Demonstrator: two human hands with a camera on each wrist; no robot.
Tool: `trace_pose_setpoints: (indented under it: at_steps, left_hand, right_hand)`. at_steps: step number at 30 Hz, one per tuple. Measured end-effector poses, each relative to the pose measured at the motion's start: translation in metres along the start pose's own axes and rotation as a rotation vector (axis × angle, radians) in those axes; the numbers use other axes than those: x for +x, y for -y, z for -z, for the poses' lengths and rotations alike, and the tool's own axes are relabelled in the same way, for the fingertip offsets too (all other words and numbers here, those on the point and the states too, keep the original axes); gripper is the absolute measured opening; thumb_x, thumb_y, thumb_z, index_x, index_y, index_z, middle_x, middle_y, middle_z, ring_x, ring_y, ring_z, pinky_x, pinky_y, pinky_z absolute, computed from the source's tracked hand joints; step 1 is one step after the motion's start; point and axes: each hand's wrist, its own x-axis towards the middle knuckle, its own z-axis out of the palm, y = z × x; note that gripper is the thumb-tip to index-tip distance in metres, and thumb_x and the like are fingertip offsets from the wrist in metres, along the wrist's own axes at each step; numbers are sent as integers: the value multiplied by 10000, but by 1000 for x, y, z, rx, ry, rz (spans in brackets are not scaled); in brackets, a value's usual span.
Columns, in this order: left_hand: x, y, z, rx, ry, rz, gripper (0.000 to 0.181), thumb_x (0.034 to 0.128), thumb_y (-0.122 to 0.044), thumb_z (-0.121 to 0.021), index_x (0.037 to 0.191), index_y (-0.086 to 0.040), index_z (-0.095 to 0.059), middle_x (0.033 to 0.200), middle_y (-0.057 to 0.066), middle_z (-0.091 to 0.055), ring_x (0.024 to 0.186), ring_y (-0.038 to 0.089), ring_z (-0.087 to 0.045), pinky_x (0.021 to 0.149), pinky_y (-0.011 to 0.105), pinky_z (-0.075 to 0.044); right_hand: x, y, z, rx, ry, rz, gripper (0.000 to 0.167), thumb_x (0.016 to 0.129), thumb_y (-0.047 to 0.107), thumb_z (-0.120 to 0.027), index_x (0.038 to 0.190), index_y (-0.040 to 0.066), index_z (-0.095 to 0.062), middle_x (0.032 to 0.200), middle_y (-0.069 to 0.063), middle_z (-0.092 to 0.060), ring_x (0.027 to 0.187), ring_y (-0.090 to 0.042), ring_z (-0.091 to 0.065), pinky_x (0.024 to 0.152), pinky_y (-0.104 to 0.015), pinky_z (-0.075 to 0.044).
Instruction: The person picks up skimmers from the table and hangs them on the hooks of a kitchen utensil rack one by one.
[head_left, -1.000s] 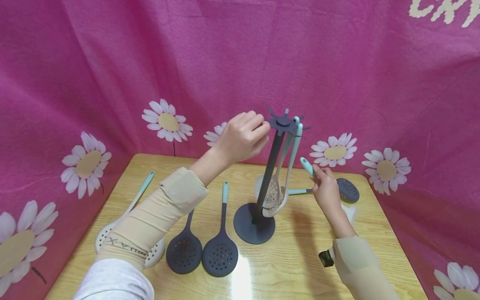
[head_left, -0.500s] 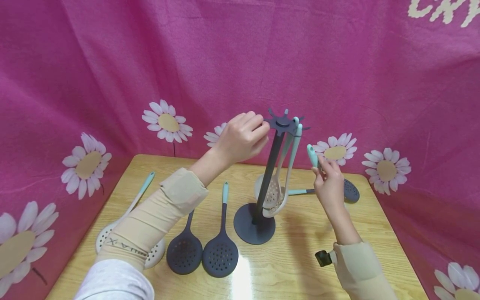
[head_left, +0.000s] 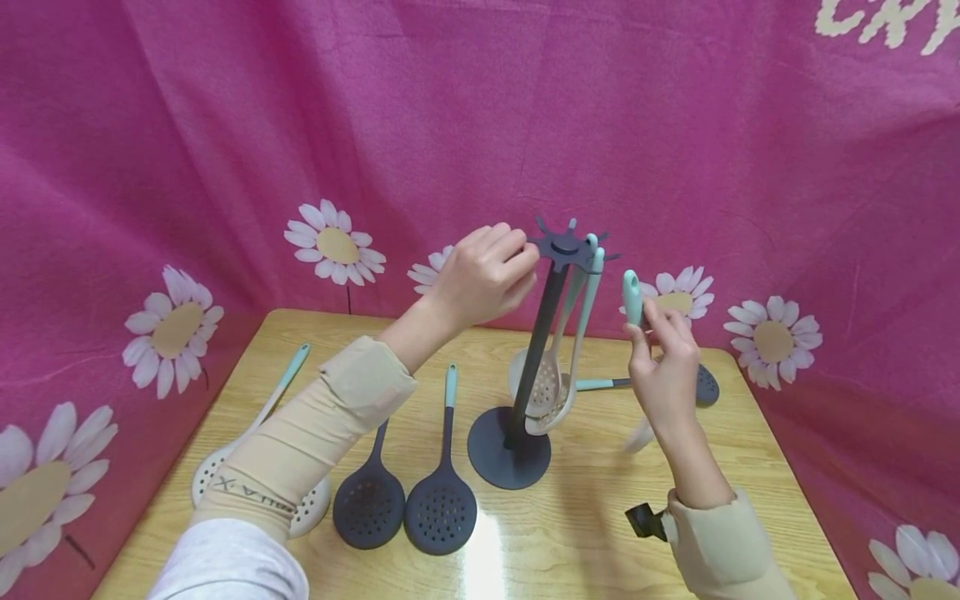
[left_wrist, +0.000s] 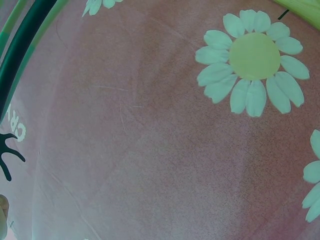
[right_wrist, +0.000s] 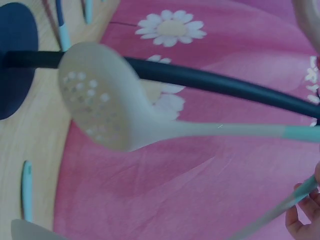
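Note:
A dark utensil stand [head_left: 546, 333] rises from a round base, tilting slightly in the head view. My left hand [head_left: 480, 271] has its fingers curled at a left prong of the stand's top and grips it; the fingertips are hidden. Two white perforated skimmers hang on the right side by mint handles, one skimmer [right_wrist: 100, 100] large in the right wrist view. To the right of the stand, my right hand [head_left: 667, 375] pinches a mint-handled kitchen utensil [head_left: 633, 296], held upright. Its pale lower end is mostly hidden behind the wrist.
Two dark skimmers [head_left: 441, 508] lie side by side at the front, left of the base. White perforated skimmers [head_left: 213, 467] lie farther left, partly under the left forearm. Another dark skimmer [head_left: 707, 387] lies behind the right hand. Pink flowered cloth [head_left: 420, 108] surrounds the wooden table [head_left: 577, 533].
My right hand has risen and shifted slightly right, turning the utensil from slanted to nearly upright. The left hand and the stand have stayed in place.

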Motion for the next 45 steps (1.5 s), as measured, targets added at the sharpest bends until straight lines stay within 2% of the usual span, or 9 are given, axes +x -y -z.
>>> trace_pose_setpoints:
  at_steps: [7, 12, 17, 27, 39, 45]
  left_hand:
    - [0, 0, -1, 5, -3, 5, 99, 799, -58, -492, 767, 3, -563, 683, 86, -490, 592, 226, -443, 513, 286, -373]
    - [0, 0, -1, 12, -5, 5, 116, 803, -56, -468, 763, 5, -558, 684, 87, -484, 589, 230, -434, 510, 288, -366]
    - [1, -1, -1, 6, -12, 5, 71, 776, -47, -512, 753, 3, -557, 681, 90, -482, 585, 233, -429, 509, 290, -364]
    - [0, -1, -1, 3, -9, 4, 74, 781, -48, -509, 760, 5, -555, 679, 91, -477, 584, 233, -423, 507, 289, -357]
    - [0, -1, -1, -2, -9, 11, 44, 760, -39, -552, 753, 5, -557, 680, 90, -485, 590, 228, -437, 507, 287, -366]
    - [-1, -1, 0, -1, -7, 15, 56, 766, -50, -548, 755, 3, -564, 680, 88, -490, 589, 226, -441, 506, 286, -369]
  right_hand:
    - [3, 23, 3, 57, -18, 39, 318, 789, -86, -626, 1106, -62, -621, 865, -203, -563, 823, -92, -509, 701, -76, -414]
    - [4, 36, 2, 85, -40, 65, 321, 769, -96, -644, 1087, -58, -628, 855, -196, -561, 809, -115, -512, 712, -108, -428]
    - [5, 44, 1, 105, -44, 82, 328, 754, -98, -660, 1078, -65, -628, 858, -193, -568, 785, -118, -515, 710, -87, -426]
    - [3, 47, -5, 124, -23, 94, 333, 742, -104, -668, 1071, -74, -626, 885, -188, -585, 787, -100, -526, 697, -87, -439]
    - [2, 49, -10, 144, -19, 65, 315, 756, -70, -675, 1068, -58, -637, 875, -171, -595, 758, -116, -556, 688, -86, -455]
    - [1, 48, -15, 137, 8, 33, 316, 778, -23, -671, 1092, -41, -636, 872, -170, -592, 774, -110, -564, 684, -102, -463]
